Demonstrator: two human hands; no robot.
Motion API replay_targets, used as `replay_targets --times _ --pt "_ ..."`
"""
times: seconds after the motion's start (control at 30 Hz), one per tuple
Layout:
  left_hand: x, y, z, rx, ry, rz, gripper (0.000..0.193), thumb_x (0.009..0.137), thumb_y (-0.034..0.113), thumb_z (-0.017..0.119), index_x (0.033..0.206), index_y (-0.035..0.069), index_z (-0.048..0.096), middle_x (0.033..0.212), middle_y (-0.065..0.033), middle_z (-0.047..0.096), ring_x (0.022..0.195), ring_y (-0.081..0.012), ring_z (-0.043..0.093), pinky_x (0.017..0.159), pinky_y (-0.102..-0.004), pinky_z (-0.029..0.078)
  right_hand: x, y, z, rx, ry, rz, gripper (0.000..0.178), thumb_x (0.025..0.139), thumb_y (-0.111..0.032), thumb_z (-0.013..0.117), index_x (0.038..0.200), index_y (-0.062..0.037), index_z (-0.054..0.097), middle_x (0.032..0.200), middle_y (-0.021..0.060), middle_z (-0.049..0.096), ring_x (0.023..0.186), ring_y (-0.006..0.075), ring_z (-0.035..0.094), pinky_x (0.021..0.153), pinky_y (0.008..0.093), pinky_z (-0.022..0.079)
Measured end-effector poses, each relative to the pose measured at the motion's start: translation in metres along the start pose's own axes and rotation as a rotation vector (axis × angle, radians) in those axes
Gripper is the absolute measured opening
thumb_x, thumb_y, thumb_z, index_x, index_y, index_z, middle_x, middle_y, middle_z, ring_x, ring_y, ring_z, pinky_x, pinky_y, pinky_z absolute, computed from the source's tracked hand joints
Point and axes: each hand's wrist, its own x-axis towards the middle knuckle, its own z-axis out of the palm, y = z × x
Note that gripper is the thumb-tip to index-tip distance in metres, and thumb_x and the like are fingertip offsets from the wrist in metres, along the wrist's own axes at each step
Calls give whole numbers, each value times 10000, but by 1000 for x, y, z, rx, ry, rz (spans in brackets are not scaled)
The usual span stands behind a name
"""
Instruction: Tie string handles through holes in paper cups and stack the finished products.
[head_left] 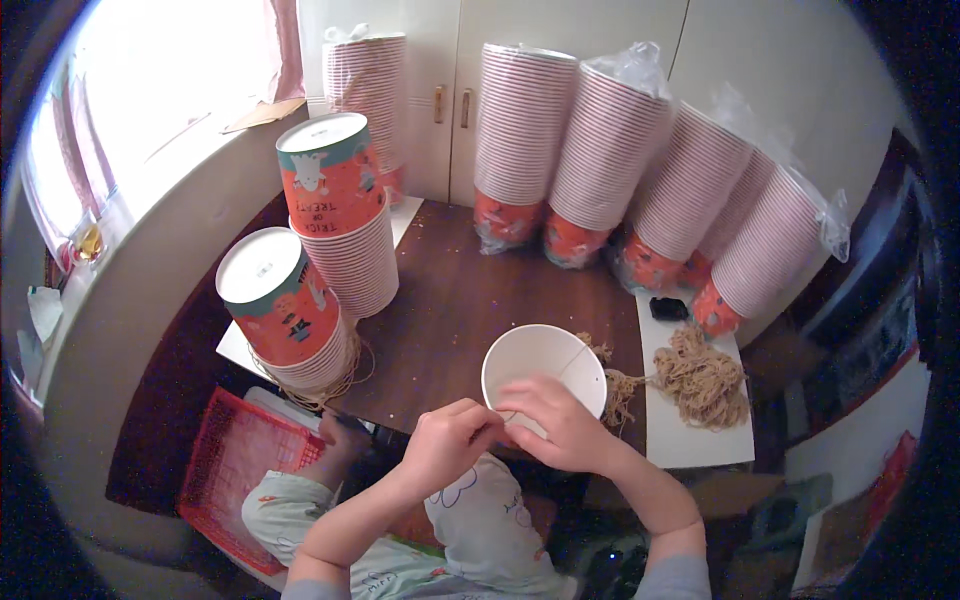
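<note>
Several bagged cup stacks (610,150) lean behind the white cup (543,370); I'd worry a nudge topples them onto it. My left hand (447,440) and right hand (560,425) pinch thin twine (575,360) at its near rim, which could slip free.

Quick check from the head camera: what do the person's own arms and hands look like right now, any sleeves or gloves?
Both hands are bare, no gloves: left hand, right hand. No rings, watch or wristbands are visible. The forearms are uncovered up to short grey sleeves at the bottom edge of the picture.
</note>
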Motion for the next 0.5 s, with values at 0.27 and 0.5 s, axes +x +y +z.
replay_targets --times 0.27,0.5 --pt "22 -4 -7 331 61 171 51 676 86 619 702 69 578 684 -61 568 630 -226 576 542 -321 470 5 18 8 234 -150 327 137 764 -153 599 819 -28 600 729 97 573 669 216 566 587 299 443" --pt "33 -20 6 296 94 112 97 663 90 641 744 63 595 692 -66 573 582 -228 571 511 -311 467 11 34 15 252 -81 403 140 718 -172 592 780 -50 620 739 111 581 685 264 573 604 343 454"
